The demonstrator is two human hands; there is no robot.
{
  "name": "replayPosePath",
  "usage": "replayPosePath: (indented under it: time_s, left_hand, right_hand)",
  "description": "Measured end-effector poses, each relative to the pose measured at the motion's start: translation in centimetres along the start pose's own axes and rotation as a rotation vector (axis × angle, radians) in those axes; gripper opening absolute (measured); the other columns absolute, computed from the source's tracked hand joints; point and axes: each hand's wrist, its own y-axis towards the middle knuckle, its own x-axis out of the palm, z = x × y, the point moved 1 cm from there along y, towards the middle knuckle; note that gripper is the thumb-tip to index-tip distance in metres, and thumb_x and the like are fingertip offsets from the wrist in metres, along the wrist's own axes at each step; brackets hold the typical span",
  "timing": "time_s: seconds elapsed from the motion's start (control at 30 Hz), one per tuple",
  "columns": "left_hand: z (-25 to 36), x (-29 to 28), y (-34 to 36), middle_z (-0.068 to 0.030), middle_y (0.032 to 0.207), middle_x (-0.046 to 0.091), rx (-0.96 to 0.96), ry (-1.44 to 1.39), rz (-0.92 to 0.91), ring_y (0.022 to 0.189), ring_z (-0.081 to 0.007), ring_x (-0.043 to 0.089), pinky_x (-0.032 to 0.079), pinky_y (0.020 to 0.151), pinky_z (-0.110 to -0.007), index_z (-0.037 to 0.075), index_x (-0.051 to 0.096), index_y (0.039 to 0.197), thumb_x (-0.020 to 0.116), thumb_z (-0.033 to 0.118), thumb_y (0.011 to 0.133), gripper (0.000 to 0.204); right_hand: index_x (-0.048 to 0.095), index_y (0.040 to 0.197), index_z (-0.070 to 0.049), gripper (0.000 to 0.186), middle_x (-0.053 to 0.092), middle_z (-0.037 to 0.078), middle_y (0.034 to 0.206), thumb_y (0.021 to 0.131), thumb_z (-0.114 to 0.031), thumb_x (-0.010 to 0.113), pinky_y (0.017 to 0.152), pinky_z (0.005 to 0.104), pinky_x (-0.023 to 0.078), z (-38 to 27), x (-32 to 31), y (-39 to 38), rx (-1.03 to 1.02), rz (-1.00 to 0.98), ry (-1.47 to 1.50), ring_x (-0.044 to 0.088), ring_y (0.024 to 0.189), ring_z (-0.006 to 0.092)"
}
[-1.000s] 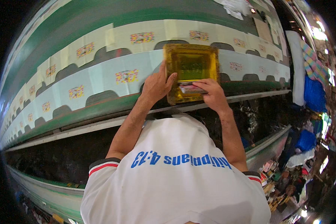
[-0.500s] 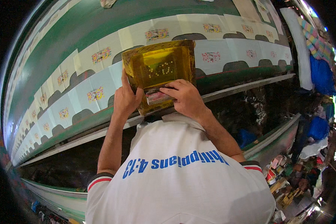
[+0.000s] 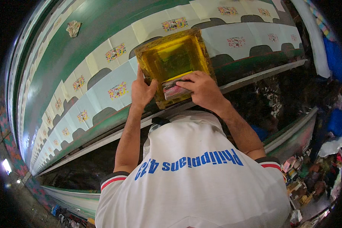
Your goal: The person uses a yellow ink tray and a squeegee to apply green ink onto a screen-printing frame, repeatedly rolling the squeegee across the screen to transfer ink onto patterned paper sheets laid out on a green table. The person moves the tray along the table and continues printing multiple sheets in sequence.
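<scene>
- Printing looks to be the step in hand: a yellow-meshed screen frame [image 3: 173, 60] lies flat on the long green table [image 3: 76, 45], over one pale fabric piece [image 3: 114, 85] in the row.
- Far left of the frame, a crumpled rag [image 3: 73, 28] lies on bare green, well apart from the work.
- Just left of the frame, pieces already carry a small multicoloured print [image 3: 118, 90].
- At the frame's near-left edge, the left hand [image 3: 142, 90] presses flat, fingers together, thumb spread against the wood, steadying it.
- Inside the frame, near its lower edge, the right hand [image 3: 202, 88] curls over an ink-smeared squeegee [image 3: 173, 88], gripping it from above.
- Right of the frame, more printed pieces continue along the table.
- Judging from this, the next move calls for even pressure and a frame held dead still.
</scene>
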Motion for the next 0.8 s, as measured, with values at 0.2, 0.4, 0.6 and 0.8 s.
replayPosePath:
  time_s: [0.2, 0.4, 0.6, 0.8]
  left_hand:
    - [-2.4, 1.3, 0.6, -0.0211, 0.109, 0.083, 0.108, -0.219, 0.076, 0.085, -0.0292, 0.081, 0.062, 0.074, -0.041, -0.001, 0.039, 0.169, 0.079, 0.022, 0.093, 0.089]
    - [-2.2, 2.0, 0.9, -0.0202, 0.115, 0.083, 0.145, -0.287, 0.07, 0.094, -0.0264, 0.082, 0.063, 0.082, -0.038, -0.002, 0.038, 0.169, 0.08, 0.02, 0.093, 0.089]
    - [-1.5, 1.4, 0.9, -0.0194, 0.111, 0.084, 0.103, -0.16, 0.044, 0.087, -0.0261, 0.081, 0.063, 0.077, -0.04, 0.001, 0.036, 0.171, 0.081, 0.022, 0.091, 0.094]
    - [-2.0, 1.4, 0.9, -0.0253, 0.103, 0.081, 0.071, -0.101, 0.021, 0.076, -0.0371, 0.079, 0.061, 0.072, -0.047, 0.005, 0.035, 0.172, 0.078, 0.03, 0.091, 0.095]
  right_hand:
    - [0.083, 0.122, -0.011, 0.039, 0.074, 0.01, 0.121, 0.087, -0.006, 0.069, 0.107, 0.047, 0.053, 0.2, 0.4, -0.4, -0.018, 0.012, -0.018, 0.068, 0.118, 0.0332]
    - [0.082, 0.126, -0.01, 0.044, 0.074, 0.011, 0.121, 0.084, 0.0, 0.07, 0.107, 0.0472, 0.053, 0.6, -0.4, -0.7, -0.018, 0.019, -0.03, 0.068, 0.117, 0.0335]
    - [0.081, 0.125, -0.009, 0.042, 0.075, 0.011, 0.122, 0.085, 0.0, 0.07, 0.107, 0.0465, 0.053, 0.2, -0.5, -0.2, -0.008, -0.023, -0.092, 0.069, 0.119, 0.0327]
    - [0.081, 0.122, -0.01, 0.035, 0.076, 0.012, 0.115, 0.09, -0.009, 0.069, 0.101, 0.048, 0.056, -0.3, -0.2, 0.5, -0.008, 0.015, -0.095, 0.072, 0.112, 0.0341]
